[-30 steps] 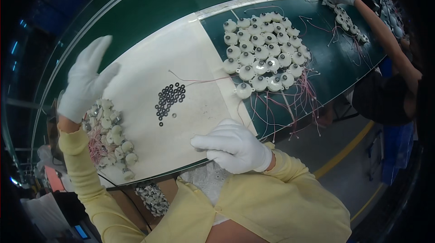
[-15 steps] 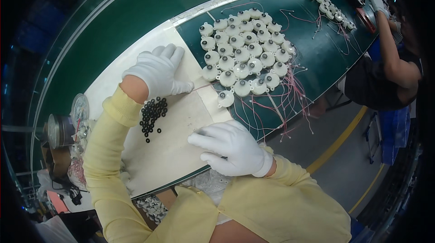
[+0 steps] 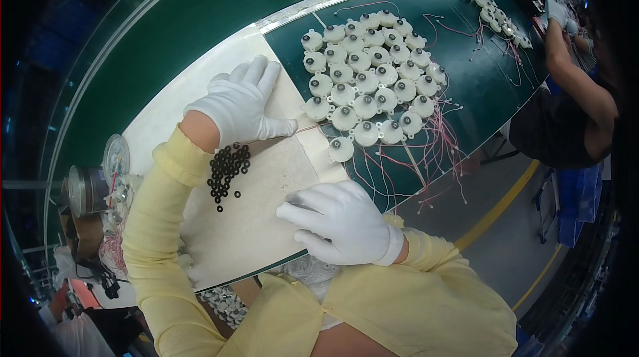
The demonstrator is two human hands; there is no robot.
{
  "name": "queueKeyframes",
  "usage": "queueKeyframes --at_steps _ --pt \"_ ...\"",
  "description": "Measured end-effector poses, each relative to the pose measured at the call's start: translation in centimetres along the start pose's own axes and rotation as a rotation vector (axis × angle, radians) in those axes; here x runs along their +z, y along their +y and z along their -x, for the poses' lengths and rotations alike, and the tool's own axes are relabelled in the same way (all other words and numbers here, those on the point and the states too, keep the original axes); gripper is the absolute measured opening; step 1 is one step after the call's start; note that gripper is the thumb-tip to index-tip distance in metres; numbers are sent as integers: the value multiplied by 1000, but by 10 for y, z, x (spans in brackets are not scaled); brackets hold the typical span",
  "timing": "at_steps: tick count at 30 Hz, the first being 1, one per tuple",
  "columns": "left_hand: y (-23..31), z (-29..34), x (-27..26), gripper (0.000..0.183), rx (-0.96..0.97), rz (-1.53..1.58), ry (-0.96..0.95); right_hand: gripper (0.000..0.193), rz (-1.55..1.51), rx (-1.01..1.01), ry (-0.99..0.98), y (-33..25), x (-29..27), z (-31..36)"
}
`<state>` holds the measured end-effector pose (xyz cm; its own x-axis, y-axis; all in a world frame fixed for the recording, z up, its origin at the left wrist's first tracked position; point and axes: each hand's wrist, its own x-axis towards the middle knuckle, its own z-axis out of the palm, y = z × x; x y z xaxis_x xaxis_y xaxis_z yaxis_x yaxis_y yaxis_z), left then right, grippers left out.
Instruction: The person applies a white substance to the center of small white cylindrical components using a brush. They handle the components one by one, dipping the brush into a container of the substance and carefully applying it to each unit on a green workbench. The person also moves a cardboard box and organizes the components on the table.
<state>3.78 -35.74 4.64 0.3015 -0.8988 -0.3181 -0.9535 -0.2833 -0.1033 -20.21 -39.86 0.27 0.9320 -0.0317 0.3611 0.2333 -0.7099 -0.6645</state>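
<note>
My left hand (image 3: 241,100), in a white glove, lies flat on the white board (image 3: 229,250) with its fingers stretched out and the thumb pointing toward the motors. Just below its wrist is a loose pile of small black rings (image 3: 228,167). My right hand (image 3: 343,220), also gloved, hovers over or rests on the board's near right edge; its fingers are slightly bent and apart, with nothing visible in them. Beyond both hands, many round cream-coloured small motors (image 3: 366,82) with dark shaft tips stand packed together on the green surface. Their pink and white wires (image 3: 439,144) trail right.
A clear round tub (image 3: 116,157), a metal-looking tin (image 3: 85,190) and bagged parts sit left of my left arm. More motors (image 3: 496,16) lie far right, near a co-worker's gloved hand (image 3: 556,13). Below the board's near edge is a box of small metallic parts (image 3: 225,305).
The view has shifted slightly, so the motors and board appear a little further right. Both my hands keep nearly the same pose. The co-worker's hand at the far right has moved.
</note>
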Motion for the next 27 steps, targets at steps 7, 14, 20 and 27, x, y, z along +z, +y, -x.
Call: queueKeyframes --at_steps 7,14,20,27 --pt "2 -4 0 110 17 14 27 42 162 75 52 -7 1 -4" --pt "2 -13 6 112 57 3 137 50 216 106 41 -3 4 -10" --pt "8 -41 11 116 32 -22 119 54 302 168 23 3 -5 -18" --pt "16 -67 -3 121 18 -20 35 55 281 141 27 22 -15 -15"
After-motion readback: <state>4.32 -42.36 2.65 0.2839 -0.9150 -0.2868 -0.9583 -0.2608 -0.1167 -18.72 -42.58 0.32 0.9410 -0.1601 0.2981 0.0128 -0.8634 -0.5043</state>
